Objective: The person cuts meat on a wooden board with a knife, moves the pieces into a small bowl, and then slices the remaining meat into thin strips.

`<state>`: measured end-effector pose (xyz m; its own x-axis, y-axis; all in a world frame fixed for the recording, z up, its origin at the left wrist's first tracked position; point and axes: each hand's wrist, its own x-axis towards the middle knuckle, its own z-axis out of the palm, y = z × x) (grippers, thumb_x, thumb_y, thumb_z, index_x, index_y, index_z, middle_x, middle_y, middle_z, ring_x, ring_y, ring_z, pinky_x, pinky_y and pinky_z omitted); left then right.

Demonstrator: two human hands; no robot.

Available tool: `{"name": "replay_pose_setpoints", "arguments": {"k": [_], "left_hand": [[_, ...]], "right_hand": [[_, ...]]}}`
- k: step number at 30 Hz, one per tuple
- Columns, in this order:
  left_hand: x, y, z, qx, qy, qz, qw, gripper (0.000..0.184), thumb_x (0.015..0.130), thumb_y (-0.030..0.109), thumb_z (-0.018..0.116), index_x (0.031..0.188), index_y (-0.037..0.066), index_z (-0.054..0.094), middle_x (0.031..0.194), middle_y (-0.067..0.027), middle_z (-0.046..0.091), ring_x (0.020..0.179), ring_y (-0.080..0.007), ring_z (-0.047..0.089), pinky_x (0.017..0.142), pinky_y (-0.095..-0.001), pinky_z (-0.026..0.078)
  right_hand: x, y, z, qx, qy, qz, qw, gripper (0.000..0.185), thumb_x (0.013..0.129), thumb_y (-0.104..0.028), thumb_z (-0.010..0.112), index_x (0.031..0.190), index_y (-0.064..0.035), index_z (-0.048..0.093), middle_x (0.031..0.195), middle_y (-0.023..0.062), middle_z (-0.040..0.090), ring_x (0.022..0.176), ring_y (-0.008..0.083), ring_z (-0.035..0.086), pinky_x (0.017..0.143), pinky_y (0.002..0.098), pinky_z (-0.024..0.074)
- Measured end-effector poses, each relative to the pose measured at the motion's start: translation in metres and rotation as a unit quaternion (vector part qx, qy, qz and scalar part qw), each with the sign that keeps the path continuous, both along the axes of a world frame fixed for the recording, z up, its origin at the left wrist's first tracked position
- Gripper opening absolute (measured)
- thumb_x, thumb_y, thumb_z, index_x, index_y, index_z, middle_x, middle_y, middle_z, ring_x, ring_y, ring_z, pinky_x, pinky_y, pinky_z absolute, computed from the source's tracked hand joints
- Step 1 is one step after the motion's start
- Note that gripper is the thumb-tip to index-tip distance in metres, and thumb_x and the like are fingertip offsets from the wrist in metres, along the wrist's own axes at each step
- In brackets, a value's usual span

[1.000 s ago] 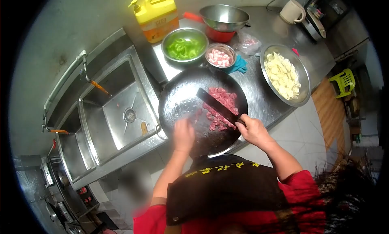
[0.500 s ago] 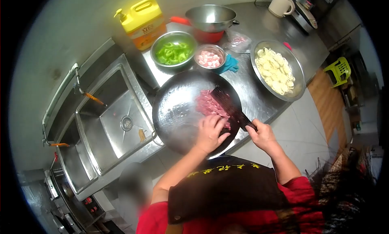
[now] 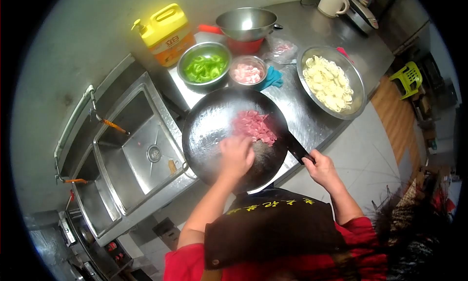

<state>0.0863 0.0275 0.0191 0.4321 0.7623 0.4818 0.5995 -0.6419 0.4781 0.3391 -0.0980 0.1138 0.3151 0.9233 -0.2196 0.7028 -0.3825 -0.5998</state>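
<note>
My right hand (image 3: 321, 168) is closed around the black handle of a cleaver (image 3: 299, 150) at the right edge of a round, dark, wet-looking chopping board (image 3: 209, 120). The cleaver's blade is hard to make out now. Sliced raw red meat (image 3: 256, 127) lies in a loose heap on the board, right of its middle. Beside the lower left of the heap, my left hand (image 3: 237, 157) is over the board, its fingers bent and smeared by motion. Whether anything is in them cannot be seen. A greyish patch shows below the meat.
Behind the board stand a bowl of green pepper pieces (image 3: 206, 68), a small bowl of pale pink meat (image 3: 247, 72), a blue cloth (image 3: 273, 79) and a steel bowl (image 3: 246, 24). A large bowl of pale slices (image 3: 327, 84) is at right, a double sink (image 3: 141, 149) at left.
My left hand has moved left, off the lower end of the meat. The cleaver's wide blade, seen over the meat before, has shifted, and the heap looks more gathered. The view has shifted slightly.
</note>
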Motion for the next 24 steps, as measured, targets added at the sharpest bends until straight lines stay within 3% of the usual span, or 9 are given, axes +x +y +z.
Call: {"name": "replay_pose_setpoints", "arguments": {"k": [4, 10, 14, 18, 21, 22, 24], "left_hand": [[0.022, 0.004, -0.015, -0.028, 0.054, 0.018, 0.998, 0.020, 0.075, 0.016, 0.070, 0.093, 0.010, 0.063, 0.103, -0.0060, 0.060, 0.104, -0.0283, 0.054, 0.099, -0.0455, 0.034], [-0.019, -0.016, 0.002, -0.055, 0.087, -0.077, 0.992, 0.023, 0.071, 0.013, 0.071, 0.092, 0.010, 0.062, 0.103, -0.0076, 0.061, 0.103, -0.0278, 0.055, 0.099, -0.0453, 0.034], [-0.020, -0.014, 0.001, -0.062, -0.020, 0.000, 0.998, 0.026, 0.073, 0.010, 0.069, 0.099, 0.008, 0.064, 0.105, -0.0084, 0.063, 0.102, -0.0278, 0.059, 0.094, -0.0429, 0.038], [-0.009, 0.010, -0.007, -0.070, -0.064, 0.039, 0.995, 0.027, 0.078, 0.013, 0.062, 0.105, 0.010, 0.064, 0.103, -0.0111, 0.062, 0.101, -0.0329, 0.056, 0.093, -0.0468, 0.039], [0.001, 0.021, -0.008, -0.043, -0.056, 0.033, 0.997, 0.018, 0.081, 0.007, 0.066, 0.099, 0.009, 0.065, 0.100, -0.0086, 0.064, 0.098, -0.0287, 0.060, 0.090, -0.0393, 0.042], [0.008, 0.022, -0.008, -0.076, -0.045, 0.029, 0.996, 0.019, 0.081, 0.011, 0.067, 0.099, 0.009, 0.065, 0.101, -0.0086, 0.064, 0.100, -0.0283, 0.059, 0.093, -0.0417, 0.041], [0.025, 0.015, -0.007, -0.020, -0.009, -0.007, 1.000, 0.019, 0.079, 0.013, 0.068, 0.098, 0.010, 0.065, 0.100, -0.0086, 0.063, 0.101, -0.0278, 0.058, 0.094, -0.0439, 0.040]], "right_hand": [[-0.005, 0.004, 0.003, -0.002, 0.001, 0.004, 1.000, 0.021, 0.089, -0.023, 0.067, 0.089, -0.0032, 0.062, 0.072, 0.0215, 0.065, 0.072, 0.0418, 0.064, 0.065, 0.0469, 0.0500], [0.010, -0.008, -0.001, 0.026, -0.068, 0.040, 0.997, 0.017, 0.089, -0.021, 0.064, 0.094, -0.0050, 0.061, 0.075, 0.0209, 0.066, 0.073, 0.0421, 0.065, 0.066, 0.0500, 0.0510], [0.008, -0.021, -0.015, 0.030, -0.144, 0.097, 0.984, 0.016, 0.089, -0.019, 0.066, 0.089, -0.0060, 0.057, 0.071, 0.0200, 0.064, 0.070, 0.0427, 0.063, 0.063, 0.0520, 0.0496], [-0.004, -0.020, -0.011, -0.015, -0.073, 0.187, 0.980, 0.013, 0.090, -0.018, 0.062, 0.092, -0.0071, 0.057, 0.073, 0.0210, 0.065, 0.071, 0.0437, 0.064, 0.064, 0.0535, 0.0502], [-0.008, -0.021, -0.007, 0.011, -0.060, 0.136, 0.989, 0.013, 0.090, -0.018, 0.062, 0.092, -0.0073, 0.057, 0.072, 0.0213, 0.065, 0.070, 0.0445, 0.063, 0.064, 0.0542, 0.0500], [-0.004, -0.020, -0.010, -0.004, -0.082, 0.096, 0.992, 0.013, 0.090, -0.018, 0.062, 0.091, -0.0070, 0.056, 0.072, 0.0209, 0.065, 0.071, 0.0440, 0.064, 0.065, 0.0546, 0.0499], [0.005, -0.011, -0.014, 0.029, -0.122, 0.069, 0.990, 0.013, 0.090, -0.018, 0.062, 0.091, -0.0067, 0.056, 0.072, 0.0208, 0.065, 0.070, 0.0436, 0.064, 0.065, 0.0545, 0.0501]]}}
